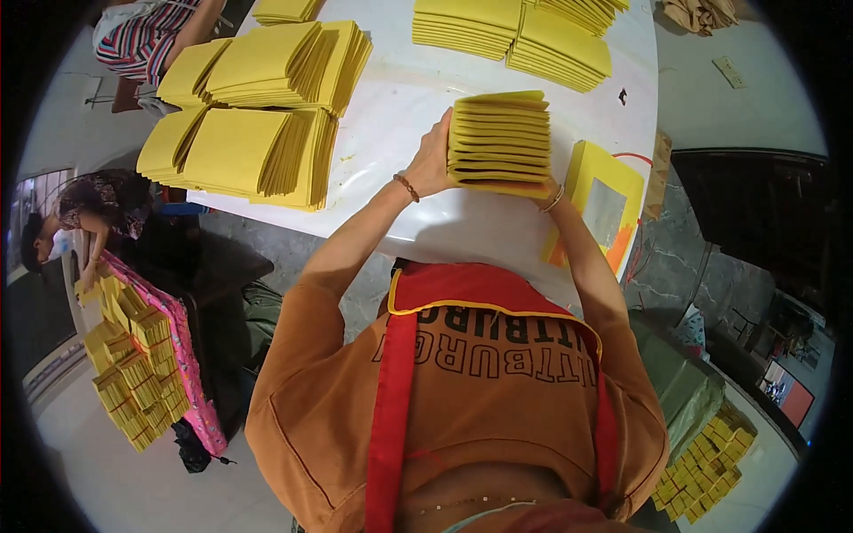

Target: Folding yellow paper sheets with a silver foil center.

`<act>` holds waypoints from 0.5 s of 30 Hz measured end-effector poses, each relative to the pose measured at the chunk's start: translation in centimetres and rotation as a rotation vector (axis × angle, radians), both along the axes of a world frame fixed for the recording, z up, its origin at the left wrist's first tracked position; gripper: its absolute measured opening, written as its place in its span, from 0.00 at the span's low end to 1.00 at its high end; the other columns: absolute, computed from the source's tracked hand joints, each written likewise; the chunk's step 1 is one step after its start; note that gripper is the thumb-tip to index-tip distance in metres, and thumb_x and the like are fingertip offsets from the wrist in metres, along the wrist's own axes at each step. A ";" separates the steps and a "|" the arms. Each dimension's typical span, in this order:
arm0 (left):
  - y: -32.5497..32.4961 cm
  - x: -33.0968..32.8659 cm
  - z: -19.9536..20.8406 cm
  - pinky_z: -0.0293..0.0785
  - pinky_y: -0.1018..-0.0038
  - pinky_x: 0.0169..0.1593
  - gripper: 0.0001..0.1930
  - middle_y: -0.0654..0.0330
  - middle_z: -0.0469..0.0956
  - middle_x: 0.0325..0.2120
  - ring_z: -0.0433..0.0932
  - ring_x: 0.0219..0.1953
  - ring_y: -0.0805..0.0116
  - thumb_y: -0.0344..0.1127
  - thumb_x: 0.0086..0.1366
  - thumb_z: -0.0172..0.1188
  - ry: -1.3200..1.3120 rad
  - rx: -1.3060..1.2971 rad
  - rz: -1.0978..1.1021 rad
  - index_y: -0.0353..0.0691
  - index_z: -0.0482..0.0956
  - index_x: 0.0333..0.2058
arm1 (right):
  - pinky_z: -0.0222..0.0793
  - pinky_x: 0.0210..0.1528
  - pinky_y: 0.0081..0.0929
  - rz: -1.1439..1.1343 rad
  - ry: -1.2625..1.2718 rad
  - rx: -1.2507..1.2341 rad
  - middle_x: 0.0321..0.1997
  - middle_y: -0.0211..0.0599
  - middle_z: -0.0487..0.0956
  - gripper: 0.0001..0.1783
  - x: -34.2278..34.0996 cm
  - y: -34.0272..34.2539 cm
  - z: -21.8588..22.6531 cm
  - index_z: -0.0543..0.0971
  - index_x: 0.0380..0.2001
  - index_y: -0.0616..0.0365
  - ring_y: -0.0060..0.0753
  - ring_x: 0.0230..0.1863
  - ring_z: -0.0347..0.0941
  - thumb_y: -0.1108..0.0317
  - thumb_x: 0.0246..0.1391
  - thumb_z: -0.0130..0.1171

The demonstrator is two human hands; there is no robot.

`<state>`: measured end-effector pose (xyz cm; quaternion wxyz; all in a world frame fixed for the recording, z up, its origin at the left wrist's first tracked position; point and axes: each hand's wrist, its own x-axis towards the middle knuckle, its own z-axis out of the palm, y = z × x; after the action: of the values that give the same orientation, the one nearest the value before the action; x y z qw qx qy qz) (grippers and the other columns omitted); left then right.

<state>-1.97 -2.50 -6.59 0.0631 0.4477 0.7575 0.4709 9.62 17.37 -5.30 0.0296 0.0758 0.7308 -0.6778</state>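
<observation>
Between my two hands is a thick stack of folded yellow papers, held over the white table with its layered edges facing me. My left hand is closed against the stack's left side. At the lower right corner of the stack, my right hand grips it, its fingers mostly hidden behind the papers. Just right of my right hand lies a flat yellow piece with a grey panel and orange corners.
Bundles of folded yellow paper cover the table's left side, and more bundles lie at the far edge. Left, a person reaches to yellow bundles on a pink cloth. Another person sits far left. Yellow bundles are piled lower right.
</observation>
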 end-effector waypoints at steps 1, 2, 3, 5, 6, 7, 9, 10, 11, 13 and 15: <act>0.2 0.3 1.2 0.65 0.59 0.50 0.54 0.43 0.66 0.47 0.67 0.47 0.44 0.39 0.40 0.71 -0.105 0.013 -0.031 0.34 0.41 0.59 | 0.68 0.48 0.27 -0.011 -0.032 -0.029 0.47 0.33 0.74 0.31 -0.1 0.2 0.2 0.72 0.46 0.57 0.27 0.47 0.69 0.72 0.32 0.71; 0.2 0.7 2.6 0.65 0.60 0.51 0.54 0.43 0.65 0.48 0.66 0.49 0.44 0.36 0.39 0.72 -0.207 0.027 -0.058 0.35 0.42 0.59 | 0.68 0.48 0.26 -0.018 -0.061 -0.057 0.47 0.33 0.74 0.31 -0.2 0.4 0.5 0.72 0.46 0.57 0.27 0.47 0.69 0.72 0.32 0.71; 0.0 1.3 3.9 0.63 0.63 0.55 0.56 0.44 0.64 0.50 0.64 0.53 0.47 0.33 0.36 0.73 -0.382 0.021 -0.067 0.39 0.42 0.60 | 0.68 0.48 0.26 -0.028 -0.090 -0.085 0.47 0.33 0.74 0.31 -0.3 0.7 0.7 0.72 0.46 0.57 0.27 0.47 0.69 0.72 0.32 0.71; -0.1 2.0 4.3 0.62 0.64 0.56 0.56 0.44 0.63 0.51 0.63 0.54 0.48 0.33 0.37 0.73 -0.406 0.023 -0.048 0.39 0.41 0.60 | 0.68 0.48 0.27 -0.001 -0.145 -0.127 0.45 0.32 0.75 0.33 -0.6 1.2 1.0 0.72 0.46 0.58 0.27 0.47 0.69 0.73 0.30 0.71; -0.1 2.2 4.5 0.62 0.65 0.57 0.56 0.45 0.62 0.52 0.62 0.55 0.49 0.32 0.37 0.72 -0.432 0.021 -0.030 0.39 0.41 0.60 | 0.68 0.48 0.27 0.001 -0.143 -0.124 0.45 0.32 0.75 0.33 -0.7 1.3 1.2 0.72 0.46 0.58 0.27 0.47 0.69 0.73 0.30 0.71; -0.2 2.3 4.8 0.62 0.65 0.57 0.56 0.45 0.62 0.52 0.62 0.55 0.49 0.32 0.37 0.72 -0.431 0.023 -0.029 0.39 0.41 0.60 | 0.68 0.48 0.26 -0.030 -0.110 -0.157 0.45 0.32 0.75 0.35 -0.6 1.5 1.4 0.71 0.47 0.58 0.27 0.48 0.68 0.74 0.29 0.72; -0.1 2.5 5.2 0.63 0.66 0.56 0.57 0.46 0.62 0.52 0.63 0.55 0.49 0.33 0.36 0.73 -0.403 0.028 -0.011 0.39 0.40 0.59 | 0.67 0.48 0.26 -0.065 -0.078 -0.189 0.45 0.31 0.74 0.37 -0.5 0.9 1.8 0.71 0.48 0.58 0.27 0.48 0.67 0.74 0.27 0.72; 0.1 2.2 5.1 0.63 0.66 0.56 0.57 0.46 0.62 0.52 0.63 0.55 0.49 0.33 0.36 0.73 -0.404 0.029 -0.013 0.39 0.40 0.59 | 0.66 0.50 0.27 -0.131 0.077 -0.167 0.45 0.31 0.74 0.38 -0.6 0.2 1.8 0.70 0.48 0.57 0.27 0.50 0.66 0.73 0.26 0.73; 0.2 1.7 5.0 0.59 0.64 0.58 0.58 0.46 0.60 0.53 0.61 0.56 0.50 0.36 0.36 0.73 -0.366 -0.064 -0.076 0.38 0.39 0.60 | 0.65 0.52 0.28 -0.196 0.235 -0.146 0.46 0.32 0.73 0.40 -0.7 -0.3 1.9 0.70 0.49 0.57 0.27 0.51 0.65 0.72 0.25 0.74; 0.3 0.8 3.5 0.55 0.62 0.60 0.59 0.46 0.58 0.55 0.59 0.57 0.50 0.38 0.36 0.74 -0.324 -0.158 -0.144 0.36 0.37 0.60 | 0.63 0.53 0.29 -0.188 0.160 0.112 0.47 0.33 0.73 0.41 -0.3 -0.2 -0.2 0.69 0.49 0.57 0.28 0.52 0.65 0.70 0.25 0.74; -0.6 1.0 -1.2 0.43 0.56 0.62 0.64 0.45 0.53 0.58 0.53 0.61 0.51 0.46 0.34 0.74 0.147 -0.352 -0.139 0.34 0.33 0.60 | 0.59 0.56 0.32 -0.087 0.078 0.312 0.49 0.34 0.72 0.42 -0.2 -0.5 -0.5 0.69 0.50 0.55 0.32 0.52 0.65 0.63 0.26 0.75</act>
<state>-0.99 -3.07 -7.81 0.1171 0.5140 0.7980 0.2919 9.37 16.91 -5.79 -0.0403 0.0844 0.8238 -0.5592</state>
